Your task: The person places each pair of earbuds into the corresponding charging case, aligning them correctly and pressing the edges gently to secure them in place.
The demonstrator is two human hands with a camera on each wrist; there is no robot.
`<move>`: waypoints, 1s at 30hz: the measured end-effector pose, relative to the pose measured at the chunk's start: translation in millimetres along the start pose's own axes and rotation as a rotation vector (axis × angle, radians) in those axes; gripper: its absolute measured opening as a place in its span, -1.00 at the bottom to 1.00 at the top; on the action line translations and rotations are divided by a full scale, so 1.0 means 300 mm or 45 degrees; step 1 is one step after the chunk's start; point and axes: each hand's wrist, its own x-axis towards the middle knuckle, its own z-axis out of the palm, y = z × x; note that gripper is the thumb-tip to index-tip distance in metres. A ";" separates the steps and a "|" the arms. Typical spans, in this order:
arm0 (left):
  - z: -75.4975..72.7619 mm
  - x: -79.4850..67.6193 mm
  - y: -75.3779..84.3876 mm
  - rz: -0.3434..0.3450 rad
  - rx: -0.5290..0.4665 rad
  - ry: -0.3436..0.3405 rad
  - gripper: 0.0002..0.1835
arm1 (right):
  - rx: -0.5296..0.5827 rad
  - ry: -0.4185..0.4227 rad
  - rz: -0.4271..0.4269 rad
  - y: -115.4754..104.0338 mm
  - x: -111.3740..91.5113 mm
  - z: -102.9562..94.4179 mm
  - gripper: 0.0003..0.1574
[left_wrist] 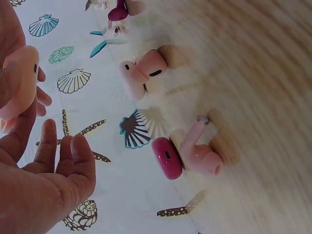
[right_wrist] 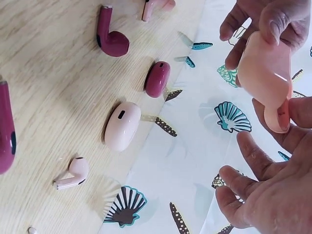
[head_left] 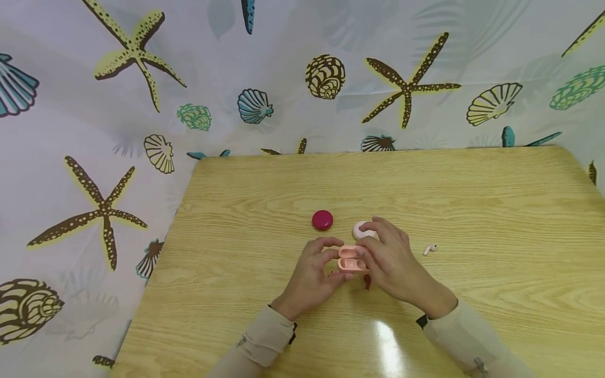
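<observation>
Both hands hold a peach earbud charging case [head_left: 353, 266] above the table, its lid tipped up and its two wells showing without earbuds. My left hand [head_left: 309, 275] grips its left side between thumb and fingers. At the lid side, my right hand [head_left: 397, 265] pinches the case with thumb and forefinger; its other fingers spread apart in the right wrist view. Under the hands lie a dark red earbud [right_wrist: 113, 43] and a pink earbud [left_wrist: 202, 157]. Beyond them rest a shut crimson case [head_left: 322, 220] and a pale pink case [head_left: 363, 230], the latter partly behind my right fingers.
A pale earbud [head_left: 430, 249] lies on the wooden table [head_left: 496, 210] to the right of my right hand. Another dark red earbud [right_wrist: 6, 129] shows at the right wrist view's left edge. A shell-and-starfish patterned cloth [head_left: 283, 63] hangs behind the table.
</observation>
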 end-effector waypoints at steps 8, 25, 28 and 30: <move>-0.001 0.001 -0.014 -0.031 -0.022 -0.001 -0.69 | 0.043 -0.035 0.073 0.010 0.009 -0.004 -0.68; -0.082 0.043 -0.100 -0.197 -0.107 0.177 -0.64 | -0.104 -0.224 0.257 -0.017 -0.018 0.037 -0.89; -0.082 0.046 -0.100 -0.198 -0.093 0.183 -0.67 | -0.213 -0.326 0.151 -0.030 -0.035 0.070 -0.79; -0.080 0.046 -0.099 -0.199 -0.100 0.180 -0.67 | -0.265 -0.346 0.084 -0.034 -0.046 0.094 -0.71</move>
